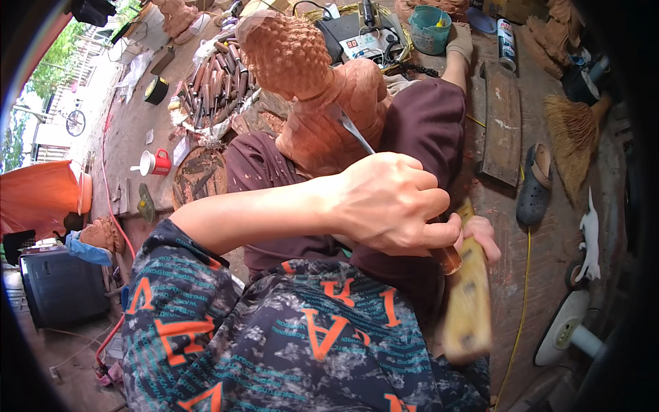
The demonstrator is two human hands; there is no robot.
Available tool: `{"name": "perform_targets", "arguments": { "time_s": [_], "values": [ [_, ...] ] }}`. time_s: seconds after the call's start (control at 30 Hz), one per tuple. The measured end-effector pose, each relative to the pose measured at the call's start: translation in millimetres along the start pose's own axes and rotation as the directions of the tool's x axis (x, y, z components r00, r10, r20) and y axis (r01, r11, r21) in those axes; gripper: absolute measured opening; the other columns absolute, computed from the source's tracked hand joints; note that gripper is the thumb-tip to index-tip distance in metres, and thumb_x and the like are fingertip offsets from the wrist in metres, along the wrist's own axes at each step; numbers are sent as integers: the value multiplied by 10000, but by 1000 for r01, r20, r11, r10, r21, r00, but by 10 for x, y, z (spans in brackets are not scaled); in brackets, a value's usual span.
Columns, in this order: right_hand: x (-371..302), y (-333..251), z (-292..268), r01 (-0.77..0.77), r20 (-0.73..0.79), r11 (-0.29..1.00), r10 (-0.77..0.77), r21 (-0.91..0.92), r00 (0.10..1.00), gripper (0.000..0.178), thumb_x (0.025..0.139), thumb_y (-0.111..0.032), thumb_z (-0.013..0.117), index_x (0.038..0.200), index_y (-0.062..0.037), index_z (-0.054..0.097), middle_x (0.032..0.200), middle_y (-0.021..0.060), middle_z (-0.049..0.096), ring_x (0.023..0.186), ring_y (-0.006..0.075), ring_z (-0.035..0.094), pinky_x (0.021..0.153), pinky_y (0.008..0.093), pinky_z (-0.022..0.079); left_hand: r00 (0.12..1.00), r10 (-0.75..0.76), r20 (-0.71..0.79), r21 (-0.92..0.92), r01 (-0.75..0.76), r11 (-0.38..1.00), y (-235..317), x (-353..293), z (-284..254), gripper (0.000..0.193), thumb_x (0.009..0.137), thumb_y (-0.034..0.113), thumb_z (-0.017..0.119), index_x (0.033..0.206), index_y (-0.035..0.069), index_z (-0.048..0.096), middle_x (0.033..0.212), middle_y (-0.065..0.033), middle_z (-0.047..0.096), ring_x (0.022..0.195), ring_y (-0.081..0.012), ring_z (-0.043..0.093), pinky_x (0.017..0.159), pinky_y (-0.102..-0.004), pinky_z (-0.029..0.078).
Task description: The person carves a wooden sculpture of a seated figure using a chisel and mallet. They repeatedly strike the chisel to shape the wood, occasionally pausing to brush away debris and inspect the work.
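Observation:
A carved reddish wooden figure (pixel 329 130), its head covered in small knobs, leans between my legs. My left hand (pixel 395 199) is wrapped round a chisel (pixel 357 134) with a brown wooden handle. The steel blade points up and away, its tip at the figure's body. Just right of the handle's butt end, my right hand (pixel 482 237) grips a pale, worn wooden mallet (pixel 470 299). The mallet's lower part is slightly blurred. It partly hides the right hand, leaving some fingers in sight.
Many wood-handled carving tools (pixel 218 82) lie piled at the far left. Beyond the figure stand a dark electrical box (pixel 353 41) and a teal bucket (pixel 430 31). On the right are a plank (pixel 500 127), a grey clog (pixel 534 185), a broom (pixel 573 137) and a white cat (pixel 590 237).

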State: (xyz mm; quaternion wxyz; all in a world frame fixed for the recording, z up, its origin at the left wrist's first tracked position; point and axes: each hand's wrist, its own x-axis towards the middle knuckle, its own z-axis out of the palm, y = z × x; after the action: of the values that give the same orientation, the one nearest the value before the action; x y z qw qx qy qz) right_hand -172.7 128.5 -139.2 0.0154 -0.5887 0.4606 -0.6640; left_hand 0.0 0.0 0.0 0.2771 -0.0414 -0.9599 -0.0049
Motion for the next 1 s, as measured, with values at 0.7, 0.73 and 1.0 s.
{"name": "perform_targets", "arguments": {
  "time_s": [0.7, 0.73, 1.0],
  "values": [
    [-31, -208, -100, -154, 200, 974, 186, -164, 962, 304, 802, 46, 636, 999, -75, 439, 763, 65, 487, 656, 176, 486, 632, 307, 426, 960, -268, -83, 53, 273, 961, 501, -310, -321, 366, 686, 310, 689, 989, 106, 670, 638, 35, 408, 496, -99, 455, 425, -252, 357],
    [-22, -237, -56, -153, 165, 981, 171, -118, 971, 300, 779, 42, 652, 974, -69, 453, 724, 68, 494, 608, 183, 493, 588, 312, 431, 952, -295, -89, 30, 298, 954, 520, -330, -321, 355, 720, 336, 699, 988, 104, 672, 637, 34, 421, 497, -101, 475, 424, -255, 360],
    [-80, -234, -10, -164, 262, 944, 242, -287, 934, 326, 724, -78, 771, 951, -35, 541, 711, 90, 539, 595, 262, 558, 584, 363, 466, 819, -567, -80, -95, 560, 823, 496, -517, -635, 277, 767, 202, 752, 993, 71, 662, 665, -36, 578, 556, -187, 604, 488, -314, 474]
  ]
}}
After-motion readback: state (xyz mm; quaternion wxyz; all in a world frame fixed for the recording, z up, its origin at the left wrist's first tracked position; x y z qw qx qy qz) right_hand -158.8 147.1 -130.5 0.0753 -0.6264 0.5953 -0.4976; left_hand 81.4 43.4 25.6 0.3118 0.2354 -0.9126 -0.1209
